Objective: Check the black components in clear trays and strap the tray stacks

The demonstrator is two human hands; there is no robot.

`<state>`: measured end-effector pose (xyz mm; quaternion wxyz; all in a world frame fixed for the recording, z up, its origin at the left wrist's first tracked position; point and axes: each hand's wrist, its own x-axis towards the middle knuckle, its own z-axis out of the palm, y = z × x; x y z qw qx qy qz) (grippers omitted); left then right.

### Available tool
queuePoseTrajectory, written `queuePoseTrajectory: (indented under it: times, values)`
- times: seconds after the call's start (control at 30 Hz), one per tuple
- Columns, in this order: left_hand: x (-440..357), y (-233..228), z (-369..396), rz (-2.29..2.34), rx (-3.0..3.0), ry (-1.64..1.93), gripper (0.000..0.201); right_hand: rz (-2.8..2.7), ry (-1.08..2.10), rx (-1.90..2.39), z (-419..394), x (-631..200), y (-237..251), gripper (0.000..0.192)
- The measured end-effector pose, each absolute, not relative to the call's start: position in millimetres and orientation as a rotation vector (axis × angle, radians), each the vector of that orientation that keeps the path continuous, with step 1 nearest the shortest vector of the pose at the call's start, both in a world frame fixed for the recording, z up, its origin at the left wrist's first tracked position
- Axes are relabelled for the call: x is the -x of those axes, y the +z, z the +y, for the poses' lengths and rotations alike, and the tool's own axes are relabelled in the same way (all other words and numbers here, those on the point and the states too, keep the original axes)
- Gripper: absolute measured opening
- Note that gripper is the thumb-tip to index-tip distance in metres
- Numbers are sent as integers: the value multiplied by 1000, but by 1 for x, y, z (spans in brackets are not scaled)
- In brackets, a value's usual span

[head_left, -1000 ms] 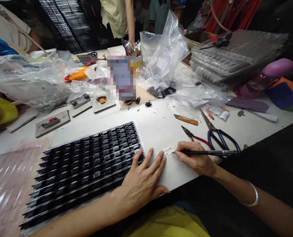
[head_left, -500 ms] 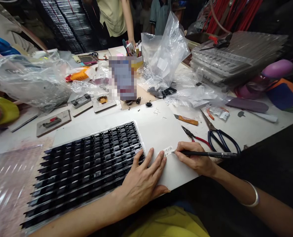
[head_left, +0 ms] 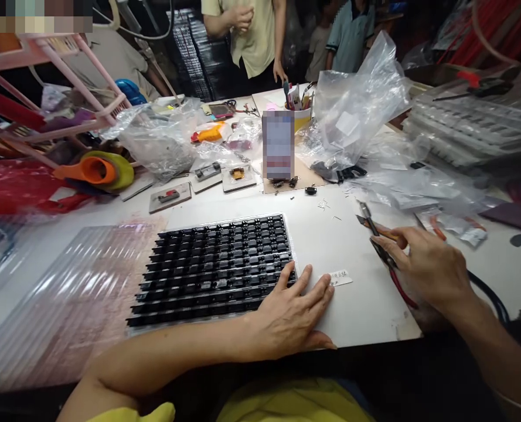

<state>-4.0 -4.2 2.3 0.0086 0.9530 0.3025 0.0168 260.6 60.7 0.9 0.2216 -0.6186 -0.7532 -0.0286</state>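
while the left hand (head_left: 293, 313) lies palm down with its fingers spread, its forefinger reaches over the near right corner of a clear tray (head_left: 289, 228) and two other fingertips meet the left end of a white handwritten label (head_left: 343, 278). that label lies on the white tabletop (head_left: 361, 319), just right of the tray, which is packed with rows of small black parts (head_left: 211, 261).

farther right, the right hand (head_left: 436, 266) is curled, thumb and forefinger close together at a dark pen (head_left: 367, 217) – motion blurs the spot, so i cannot tell whether they grip it. the pen crosses an orange-handled utility knife (head_left: 385, 232), and just below are red-handled pliers (head_left: 403, 289); dark blue scissor handles (head_left: 489, 287) show behind the right wrist.

left of the tray is a ridged clear plastic sheet (head_left: 84, 275). beyond the tray sit three flat blocks (head_left: 157, 205) bearing small pieces, then crumpled plastic bags (head_left: 155, 146). at the far side – behind a yellow pen cup (head_left: 303, 120) – stands a person in a pale yellow shirt (head_left: 258, 50).
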Motion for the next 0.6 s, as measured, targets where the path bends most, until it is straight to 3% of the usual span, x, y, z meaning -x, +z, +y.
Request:
queuePoseTrajectory:
  times: [0.07, 0.2, 0.37, 0.6]
  values:
    - [4, 2, -5, 945, -2969, 56, 73, -2164, -3, 1530, 54, -250, 1, 24]
    - [3, -3, -7, 947, -2953, 64, 71, -2374, 456, 1309, 39, -221, -4, 12]
    - [1, 2, -4, 924, -2927, 147, 71, -2379, 508, 1418, 35, -211, -11, 10]
    - [32, 41, 8, 1356, -2875, 310, 43, -1915, 757, 1421, 28, -219, -18, 14]
